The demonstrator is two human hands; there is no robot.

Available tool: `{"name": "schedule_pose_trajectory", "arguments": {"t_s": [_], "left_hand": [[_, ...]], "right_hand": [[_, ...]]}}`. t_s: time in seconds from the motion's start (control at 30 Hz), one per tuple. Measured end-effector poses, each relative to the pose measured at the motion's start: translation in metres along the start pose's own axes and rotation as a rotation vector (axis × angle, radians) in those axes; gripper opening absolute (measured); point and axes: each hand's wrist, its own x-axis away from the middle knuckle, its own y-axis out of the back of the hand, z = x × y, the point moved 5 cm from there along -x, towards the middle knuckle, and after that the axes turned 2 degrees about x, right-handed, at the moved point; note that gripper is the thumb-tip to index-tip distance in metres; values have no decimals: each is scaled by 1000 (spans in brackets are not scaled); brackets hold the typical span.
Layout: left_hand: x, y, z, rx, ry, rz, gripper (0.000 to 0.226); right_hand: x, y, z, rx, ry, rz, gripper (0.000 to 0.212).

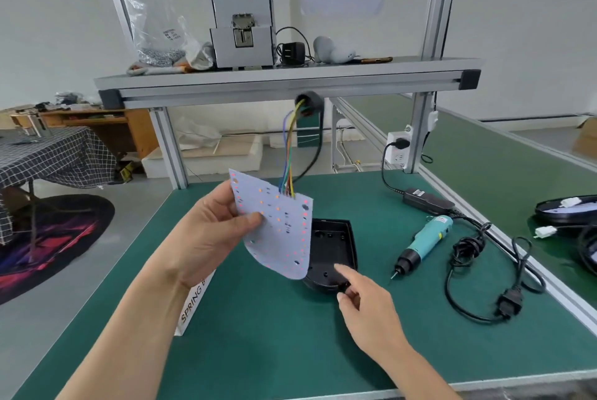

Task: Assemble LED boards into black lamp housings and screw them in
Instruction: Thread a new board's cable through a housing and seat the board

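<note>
My left hand (210, 231) pinches the left edge of a white LED board (281, 231) and holds it tilted above the green mat. Coloured wires (288, 154) rise from the board's top edge to a black cable and grommet (308, 102). Partly hidden behind the board, an open black lamp housing (332, 254) lies on the mat. My right hand (365, 299) hovers at the housing's near edge, its index finger pointing into it and the other fingers curled, holding nothing that I can see.
A teal electric screwdriver (426, 241) lies right of the housing with its power brick (426, 201) and looped cord (478, 270). Another lamp (568, 209) sits far right. A white box (193, 302) stands under my left forearm. A shelf (284, 76) overhead carries a screw feeder (242, 31).
</note>
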Motion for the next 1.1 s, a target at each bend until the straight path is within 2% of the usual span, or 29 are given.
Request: {"name": "schedule_pose_trajectory", "arguments": {"t_s": [0.13, 0.2, 0.27, 0.33, 0.4, 0.43, 0.47, 0.5, 0.57, 0.6, 0.63, 0.67, 0.7, 0.73, 0.77, 0.83, 0.9, 0.93, 1.0, 1.1], "left_hand": [[17, -15, -16, -50, 6, 39, 26], [20, -21, -20, -63, -8, 99, 18], [20, -25, -20, -40, -26, 118, 28], [19, -25, -21, 55, -43, 68, 44], [18, -23, -24, 154, -79, 22, 54], [17, -23, -28, 185, -107, -2, 48], [17, -21, -32, 216, -140, -23, 35], [17, -19, -37, 243, -170, -61, 29], [17, -17, -47, 324, -177, -68, 31], [16, -21, -52, 443, -188, 27, 26], [12, -28, -58, 593, -173, 117, 26], [7, -29, -62, 625, -181, 82, 34], [4, -25, -69, 569, -191, -41, 42], [2, -20, -66, 572, -161, -119, 46], [-4, -20, -62, 576, -128, -164, 47], [-15, -22, -45, 582, -71, -132, 42], [-20, -9, -31, 488, -72, -275, 34], [-23, -2, -20, 499, -34, -334, 31], [-24, 11, 9, 532, 102, -422, 27], [-14, 27, 54, 559, 323, -517, 25]], "right_hand": [[-5, 25, 19, -248, 1, -253, 47], [-18, 35, 38, -324, 26, -304, 59], [-36, 44, 52, -404, -3, -310, 58], [-51, 51, 59, -393, -29, -241, 34], [-54, 46, 57, -297, -31, -15, 9], [-51, 39, 51, -279, -52, 129, 2], [-45, 33, 42, -266, -103, 226, 10], [-43, 33, 31, -267, -177, 230, 17], [-46, 48, 8, -236, -312, -24, 25], [-50, 57, 2, -188, -324, -148, 27], [-56, 60, 2, -140, -301, -175, 37], [-66, 59, 6, -101, -229, -109, 56], [-77, 52, 13, -60, -129, 10, 76], [-86, 44, 21, -5, -25, 125, 86], [-95, 38, 31, 47, 83, 200, 84], [-108, 27, 45, 102, 255, 246, 60], [-117, 21, 53, 78, 305, 264, 37], [-121, 22, 55, 56, 286, 246, 32], [-131, 35, 56, -48, 194, 118, 25], [-145, 76, 60, -341, 99, -161, 15]]}}
